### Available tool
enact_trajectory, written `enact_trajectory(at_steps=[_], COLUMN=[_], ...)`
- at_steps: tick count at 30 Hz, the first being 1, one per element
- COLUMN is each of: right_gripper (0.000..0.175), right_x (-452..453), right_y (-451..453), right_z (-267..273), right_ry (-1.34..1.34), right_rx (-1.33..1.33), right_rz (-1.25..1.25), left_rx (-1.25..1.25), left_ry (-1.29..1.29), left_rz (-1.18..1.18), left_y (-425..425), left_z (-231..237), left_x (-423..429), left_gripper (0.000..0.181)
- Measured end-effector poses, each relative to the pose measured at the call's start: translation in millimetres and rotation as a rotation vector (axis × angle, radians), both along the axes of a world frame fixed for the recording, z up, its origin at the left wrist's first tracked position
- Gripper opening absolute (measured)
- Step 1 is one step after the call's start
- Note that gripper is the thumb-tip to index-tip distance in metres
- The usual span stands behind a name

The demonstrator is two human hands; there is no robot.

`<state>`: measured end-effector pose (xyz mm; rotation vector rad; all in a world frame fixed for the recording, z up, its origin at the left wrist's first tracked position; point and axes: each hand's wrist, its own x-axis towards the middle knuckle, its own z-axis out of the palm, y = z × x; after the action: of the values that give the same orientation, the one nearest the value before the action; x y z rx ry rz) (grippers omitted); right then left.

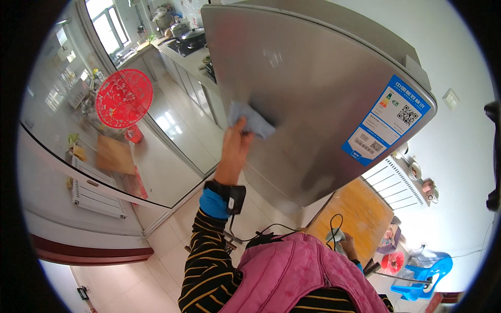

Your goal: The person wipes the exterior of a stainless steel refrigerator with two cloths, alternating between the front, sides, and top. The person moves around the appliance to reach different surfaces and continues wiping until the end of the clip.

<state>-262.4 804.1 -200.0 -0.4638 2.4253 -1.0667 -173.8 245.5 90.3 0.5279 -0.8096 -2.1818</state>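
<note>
My left hand (236,146) grips a grey-blue cloth (252,119) and presses it to the silver refrigerator door (305,98). The cloth lies near the door's left edge, and a dark reflection shows beside it. Low on the right, beside the wooden table, my right hand (347,244) is partly hidden by the pink vest. It holds a pale, greyish item (336,235), whose kind I cannot make out. A black wrist strap with a small box (231,195) sits on my left wrist, and a black cable runs from it across my front.
A blue and white energy label (387,119) is stuck on the door. At left stands a glass sliding door with a red paper cutout (124,98), and a stove (188,43) lies beyond. To the right are the wooden table (364,207) and a blue plastic chair (426,276).
</note>
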Motion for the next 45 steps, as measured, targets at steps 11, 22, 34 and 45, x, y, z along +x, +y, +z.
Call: enact_trajectory(at_steps=[11, 22, 34, 45], right_gripper=[0.041, 0.038, 0.045, 0.038], right_x=[7.0, 3.1, -17.5, -9.1], right_y=[8.6, 26.8, 8.7, -1.8], right_z=[-21.0, -47.6, -37.3, -26.1], right_ry=[-0.058, -0.09, -0.124, 0.023], right_rx=[-0.05, -0.014, 0.047, 0.002], right_rz=[-0.14, -0.114, -0.06, -0.011], left_rx=[-1.579, -1.659, -1.217, -0.749], left_ry=[0.043, -0.028, -0.326, -0.101], left_rz=[0.937, 0.838, 0.566, 0.761], left_y=[-34.5, -39.0, 15.6, -93.4], left_z=[195.2, 77.6, -118.4, -8.6], left_x=[-26.4, -49.8, -22.5, -11.6], left_gripper=[0.045, 0.061, 0.067, 0.03])
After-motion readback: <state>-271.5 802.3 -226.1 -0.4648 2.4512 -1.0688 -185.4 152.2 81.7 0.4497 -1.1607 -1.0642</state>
